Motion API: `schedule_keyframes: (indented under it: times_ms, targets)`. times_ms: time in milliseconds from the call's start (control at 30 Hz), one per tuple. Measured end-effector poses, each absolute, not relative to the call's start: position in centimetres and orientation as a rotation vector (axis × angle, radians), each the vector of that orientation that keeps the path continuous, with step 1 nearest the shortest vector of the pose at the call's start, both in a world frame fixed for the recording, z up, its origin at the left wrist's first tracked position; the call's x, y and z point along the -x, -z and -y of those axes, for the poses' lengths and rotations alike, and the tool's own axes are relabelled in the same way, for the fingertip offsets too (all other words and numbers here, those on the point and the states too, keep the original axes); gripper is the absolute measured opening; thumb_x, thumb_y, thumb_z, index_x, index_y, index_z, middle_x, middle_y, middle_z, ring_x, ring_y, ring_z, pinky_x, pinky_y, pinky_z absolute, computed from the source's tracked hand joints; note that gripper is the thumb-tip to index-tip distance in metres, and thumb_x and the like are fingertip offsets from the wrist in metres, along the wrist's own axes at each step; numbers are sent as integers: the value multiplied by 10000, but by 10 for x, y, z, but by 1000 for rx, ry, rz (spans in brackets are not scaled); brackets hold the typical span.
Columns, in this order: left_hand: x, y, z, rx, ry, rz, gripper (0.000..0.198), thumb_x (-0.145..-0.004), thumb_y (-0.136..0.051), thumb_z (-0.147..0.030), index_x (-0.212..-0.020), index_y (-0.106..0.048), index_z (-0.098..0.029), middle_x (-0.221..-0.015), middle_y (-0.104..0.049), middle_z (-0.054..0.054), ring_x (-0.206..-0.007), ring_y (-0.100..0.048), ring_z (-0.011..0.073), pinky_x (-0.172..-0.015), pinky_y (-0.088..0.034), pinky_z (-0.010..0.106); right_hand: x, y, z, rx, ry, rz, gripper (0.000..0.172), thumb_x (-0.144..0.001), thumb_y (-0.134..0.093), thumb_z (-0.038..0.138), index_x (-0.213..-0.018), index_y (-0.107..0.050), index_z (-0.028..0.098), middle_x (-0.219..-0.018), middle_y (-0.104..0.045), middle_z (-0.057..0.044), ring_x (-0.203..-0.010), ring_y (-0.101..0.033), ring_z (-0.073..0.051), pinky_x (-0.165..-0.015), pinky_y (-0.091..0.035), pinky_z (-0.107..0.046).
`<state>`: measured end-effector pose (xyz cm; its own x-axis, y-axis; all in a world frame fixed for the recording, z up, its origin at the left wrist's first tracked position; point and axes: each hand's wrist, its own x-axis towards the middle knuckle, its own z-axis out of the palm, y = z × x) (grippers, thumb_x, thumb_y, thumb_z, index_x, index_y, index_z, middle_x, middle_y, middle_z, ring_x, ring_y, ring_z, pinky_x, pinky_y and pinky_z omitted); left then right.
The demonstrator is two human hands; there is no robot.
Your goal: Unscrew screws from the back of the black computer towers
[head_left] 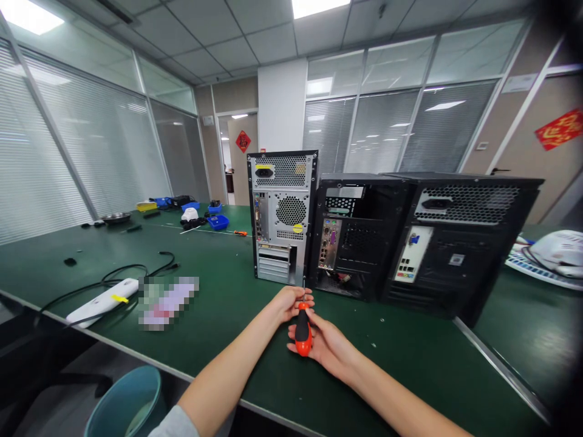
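Seemingly, work is under way: the right hand (331, 347) grips the screwdriver (303, 332) by the tall tower's (268, 262) lower corner, left hand (288, 301) curled at its shaft (304, 298), hold unclear, progress untellable.

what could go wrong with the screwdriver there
If the screwdriver slips, it might scratch the silver tower, which stands close to its shaft. The left hand has its fingers right at that shaft, so a slip could also pinch or scrape them.
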<state>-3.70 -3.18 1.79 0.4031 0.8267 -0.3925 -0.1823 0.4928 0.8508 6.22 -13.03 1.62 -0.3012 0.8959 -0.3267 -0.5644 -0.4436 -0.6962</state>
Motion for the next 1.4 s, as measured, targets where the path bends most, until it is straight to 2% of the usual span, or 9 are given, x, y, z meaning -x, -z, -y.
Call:
schedule_keyframes:
  times_ms: [100,200,367,533,733,900,1033,1400]
  targets:
    - [37,-17,31,-825,-733,-946,190,-873,-362,-111,-898,-549,-92,-673,-599,21,-522,-601,89,-565,-539,256,-62,-19,137,1024,-1837,623,281,-762,-643,392,-815,-475,173,-631,-638,-5,-655,-692,-222,-711,-550,-446]
    - [37,-15,30,-835,-736,-951,175,-867,-374,-109,-901,-544,-89,-678,-599,20,-533,-610,90,-564,-542,254,-62,-19,142,1132,-1826,717,353,-732,-664,431,-792,-407,197,-646,-641,-3,-631,-691,-223,-637,-569,-415]
    - [37,-13,29,-862,-737,-954,165,-865,-378,-116,-901,-538,-94,-695,-596,14,-544,-615,88,-575,-544,256,-62,-17,143,1216,-1787,812,342,-742,-672,333,-767,-353,213,-595,-634,7,-568,-676,-186,-530,-565,-312]
    - [40,-15,28,-939,-694,-929,176,-860,-362,-118,-902,-531,-93,-692,-616,30,-580,-635,101,-605,-540,255,-63,-15,141,1165,-1804,776,339,-730,-675,284,-772,-346,213,-608,-653,-19,-610,-693,-212,-540,-563,-301]
    - [49,-22,30,-1096,-568,-944,136,-837,-427,-185,-879,-532,-109,-696,-660,52,-606,-652,134,-628,-521,277,-64,-14,142,1125,-1838,720,346,-691,-695,261,-814,-378,202,-665,-665,-25,-645,-697,-242,-479,-545,-299]
    - [58,-26,34,-1231,-429,-961,158,-752,-552,-253,-792,-570,-102,-681,-676,69,-619,-641,130,-617,-489,237,-65,-16,145,1108,-1847,691,354,-687,-704,275,-840,-397,189,-674,-668,-45,-701,-701,-264,-468,-533,-285]
    - [64,-29,36,-1287,-356,-958,238,-701,-600,-331,-773,-588,-105,-698,-679,76,-615,-627,128,-630,-500,259,-65,-19,147,1091,-1856,668,300,-727,-669,252,-859,-411,178,-681,-669,-48,-679,-697,-239,-464,-528,-276]
    - [66,-37,43,-1269,-288,-905,146,-709,-499,-207,-772,-592,-113,-690,-668,58,-614,-627,118,-639,-502,249,-64,-16,147,1018,-1881,588,174,-770,-611,179,-826,-446,165,-720,-670,-47,-679,-696,-229,-460,-518,-275]
